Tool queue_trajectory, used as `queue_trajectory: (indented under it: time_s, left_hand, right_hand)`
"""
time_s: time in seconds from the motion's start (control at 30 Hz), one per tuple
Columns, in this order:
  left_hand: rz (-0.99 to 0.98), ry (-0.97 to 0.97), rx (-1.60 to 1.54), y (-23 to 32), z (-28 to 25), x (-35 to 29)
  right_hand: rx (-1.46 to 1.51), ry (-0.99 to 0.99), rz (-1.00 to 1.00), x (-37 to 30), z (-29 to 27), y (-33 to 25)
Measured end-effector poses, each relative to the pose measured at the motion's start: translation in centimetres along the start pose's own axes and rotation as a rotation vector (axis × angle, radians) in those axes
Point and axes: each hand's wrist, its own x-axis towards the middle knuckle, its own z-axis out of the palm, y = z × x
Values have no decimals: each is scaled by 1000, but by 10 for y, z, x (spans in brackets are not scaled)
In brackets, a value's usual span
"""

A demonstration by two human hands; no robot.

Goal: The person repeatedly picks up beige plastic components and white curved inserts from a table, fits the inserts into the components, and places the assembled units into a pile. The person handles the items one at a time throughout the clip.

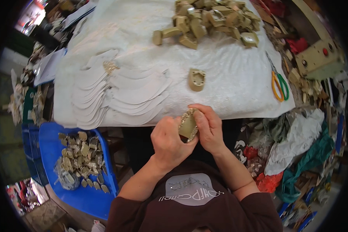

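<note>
Left hand (169, 140) and right hand (208, 127) both pinch a small gold, bead-edged wedge piece (188, 126), long axis upright, tilted slightly right.

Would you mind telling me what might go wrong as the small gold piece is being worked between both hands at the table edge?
1. The gold piece, pinched between the left hand and right hand, sits past the table edge; a slipped grip would likely drop it to the lap or floor.
2. Its rough glittery trim could scrape fingertips.
3. The fanned white cutouts overhang the near edge, so an elbow might sweep them off.
</note>
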Motion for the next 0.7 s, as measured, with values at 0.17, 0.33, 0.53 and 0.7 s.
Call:
queue_trajectory:
  time_s: [0.17,0.33,0.53,0.7]
  left_hand:
    - [-182,-16,-90,-26,-39,-8]
    - [-477,220,288,-93,-118,-48]
    - [-904,416,975,-182,-267,-135]
    - [-746,579,898,-186,-251,-117]
  right_hand:
    - [-337,-217,-301,24,10,-20]
    - [-721,-232,-517,67,23,-20]
    - [-876,-220,-534,84,39,-13]
    - [-908,-220,-548,92,48,-11]
